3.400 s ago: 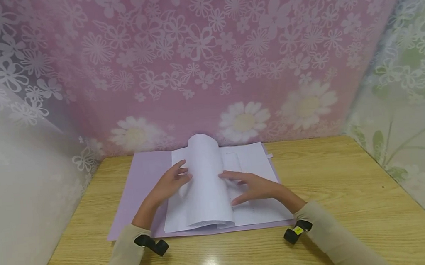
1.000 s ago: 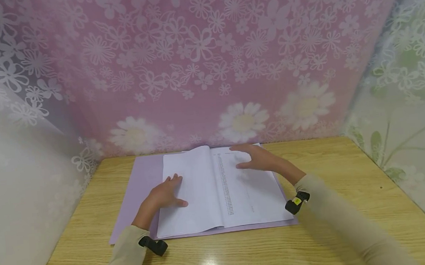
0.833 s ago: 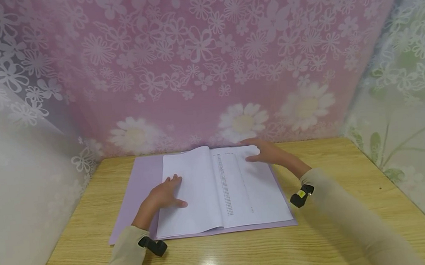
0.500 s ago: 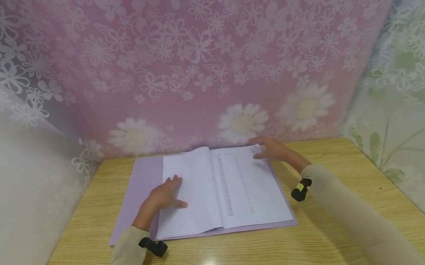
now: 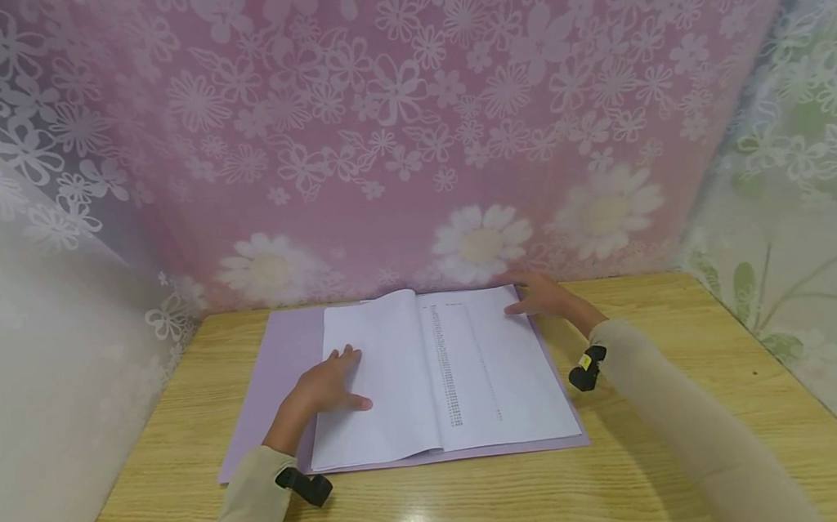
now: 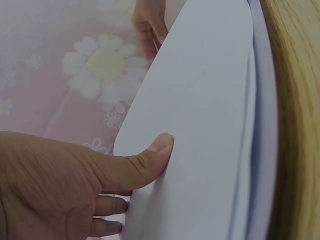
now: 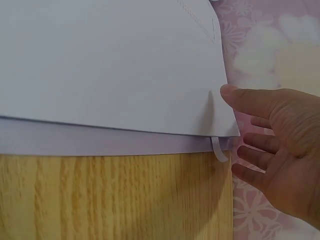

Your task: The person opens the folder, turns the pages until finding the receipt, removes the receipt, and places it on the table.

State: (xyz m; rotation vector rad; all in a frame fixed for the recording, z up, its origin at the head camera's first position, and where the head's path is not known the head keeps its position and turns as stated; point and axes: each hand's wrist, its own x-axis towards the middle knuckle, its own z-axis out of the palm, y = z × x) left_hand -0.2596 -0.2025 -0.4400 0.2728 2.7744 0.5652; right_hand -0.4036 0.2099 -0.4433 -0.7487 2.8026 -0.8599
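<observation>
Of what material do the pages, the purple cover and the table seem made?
Pages: matte white paper, it seems, thin and curving by the fold. Purple cover: smooth, evenly coloured; card or plastic, hard to tell. Table: glossy wood or laminate; grain and reflection show.

You work at a wood-grain counter (image 5: 713, 352) in a small desk nook, closed in on three sides by flower-printed coverings. A pink backdrop (image 5: 395, 156) rises at the counter's far edge, large white daisies (image 5: 481, 244) across its lower part and pale outlined blossoms above. Along the left edge runs a whitish panel (image 5: 32, 324); along the right, a pale leaf-print panel (image 5: 820, 205). An open lilac folder (image 5: 288, 345) of printed pages (image 5: 515, 368), near the far edge, lends your spot its paperwork look. Whether it stands in a home, office or studio cannot be told.
</observation>
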